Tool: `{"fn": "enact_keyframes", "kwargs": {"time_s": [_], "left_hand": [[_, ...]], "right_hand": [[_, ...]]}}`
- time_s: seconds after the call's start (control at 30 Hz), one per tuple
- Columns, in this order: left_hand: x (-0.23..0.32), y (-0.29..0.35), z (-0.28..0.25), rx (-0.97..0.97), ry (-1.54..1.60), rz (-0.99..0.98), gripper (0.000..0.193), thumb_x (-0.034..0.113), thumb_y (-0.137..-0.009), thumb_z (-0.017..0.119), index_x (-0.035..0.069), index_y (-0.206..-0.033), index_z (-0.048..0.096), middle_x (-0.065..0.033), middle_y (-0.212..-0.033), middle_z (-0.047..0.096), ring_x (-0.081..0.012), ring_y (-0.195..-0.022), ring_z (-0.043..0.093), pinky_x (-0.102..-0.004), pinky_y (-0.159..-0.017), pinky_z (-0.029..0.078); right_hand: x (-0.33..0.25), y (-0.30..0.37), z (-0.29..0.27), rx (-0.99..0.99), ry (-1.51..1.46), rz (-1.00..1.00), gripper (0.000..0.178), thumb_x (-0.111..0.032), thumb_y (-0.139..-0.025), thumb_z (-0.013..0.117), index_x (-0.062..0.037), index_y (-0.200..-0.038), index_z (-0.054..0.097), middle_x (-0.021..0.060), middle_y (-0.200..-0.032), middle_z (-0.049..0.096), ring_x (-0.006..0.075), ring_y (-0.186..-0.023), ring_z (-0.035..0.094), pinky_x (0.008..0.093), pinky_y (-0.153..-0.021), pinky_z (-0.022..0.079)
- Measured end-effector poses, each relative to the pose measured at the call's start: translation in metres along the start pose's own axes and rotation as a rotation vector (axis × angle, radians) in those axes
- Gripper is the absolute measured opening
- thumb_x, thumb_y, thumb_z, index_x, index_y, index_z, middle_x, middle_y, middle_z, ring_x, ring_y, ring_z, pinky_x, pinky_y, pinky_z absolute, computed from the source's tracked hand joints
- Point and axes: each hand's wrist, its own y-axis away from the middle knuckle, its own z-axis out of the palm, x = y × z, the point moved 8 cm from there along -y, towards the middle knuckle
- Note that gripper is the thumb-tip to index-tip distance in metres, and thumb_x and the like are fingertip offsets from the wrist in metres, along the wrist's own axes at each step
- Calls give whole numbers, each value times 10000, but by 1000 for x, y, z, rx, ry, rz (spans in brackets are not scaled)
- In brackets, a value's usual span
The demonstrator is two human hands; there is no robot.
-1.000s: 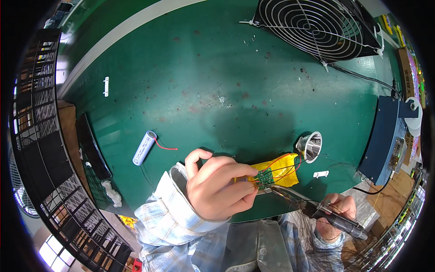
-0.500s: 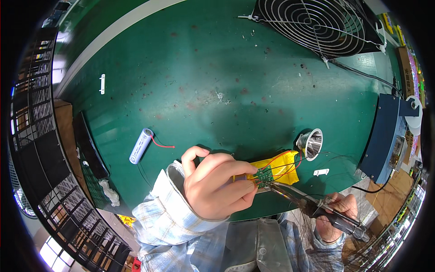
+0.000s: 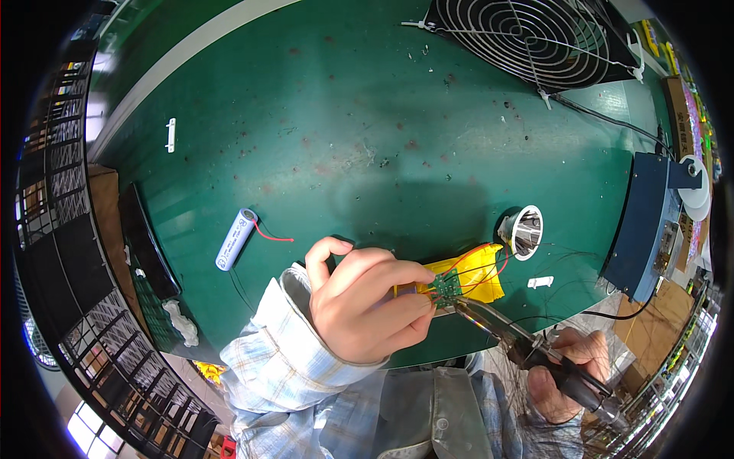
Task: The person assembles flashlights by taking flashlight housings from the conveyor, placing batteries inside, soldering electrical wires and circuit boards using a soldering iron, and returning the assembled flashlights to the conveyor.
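Note:
My left hand (image 3: pixel 363 310) is closed, with thumb and fingertips pinching the edge of a small green circuit board (image 3: pixel 449 286). Red and black wires run from the board over a yellow-wrapped piece (image 3: pixel 483 277) behind it. Part of something purple and yellow shows between my left fingers, mostly hidden. Wrapped around the dark handle of a soldering iron (image 3: pixel 527 350), my right hand (image 3: pixel 567 376) is closed too. The iron's tip is at the board's lower edge, beside my left fingertips; exact contact is too small to tell. A thin metal tube runs along the iron.
A blue cylindrical battery (image 3: pixel 237 240) with a red wire lies left. Right of the board are a silver reflector cup (image 3: pixel 526 232) and a white plastic strip (image 3: pixel 540 282). A caged fan (image 3: pixel 527 38) stands far right, and a dark-blue box (image 3: pixel 636 229) at the right edge.
The view has shifted slightly. My right hand and the iron's handle have moved a little toward me, and the tip is slightly farther right along the board. My left hand keeps its pinch.

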Motion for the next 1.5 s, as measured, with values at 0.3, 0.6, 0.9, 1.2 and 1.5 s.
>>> {"fn": "enact_keyframes", "kwargs": {"time_s": [0.3,0.6,0.9,1.2,1.5], "left_hand": [[3,1,1,17,-18,68,185,135,-506,723,170,-633,592,39,-901,615,-174,-777,526,-379,-777,305],[5,2,2,36,-16,105,161,132,-512,710,172,-611,589,43,-897,609,-180,-794,516,-365,-764,307],[8,23,-73,256,180,-71,212,209,-591,719,134,-771,637,-51,-870,611,-204,-756,538,-374,-774,344],[5,84,-65,-32,-478,105,274,144,-614,660,250,-864,689,23,-1007,622,-179,-890,539,-346,-793,386],[11,50,-47,-6,71,153,216,220,-624,765,114,-782,661,11,-728,674,-170,-834,644,-334,-809,380]], "right_hand": [[-9,-3,13,-81,-137,24,367,-149,-660,719,-82,-729,365,0,-660,403,78,-600,360,201,-513,301],[6,4,-25,-6,-327,48,392,-180,-676,749,-62,-766,386,29,-663,435,89,-598,366,221,-552,303],[7,14,-37,38,-390,46,404,-212,-687,739,-59,-758,372,22,-652,408,85,-594,337,226,-540,278],[24,22,-41,39,-436,-2,369,-191,-667,704,-57,-746,369,1,-640,391,68,-578,302,219,-522,241],[24,19,-40,-59,-476,63,325,-117,-678,668,-55,-774,364,24,-653,422,73,-582,327,212,-521,262]]}}
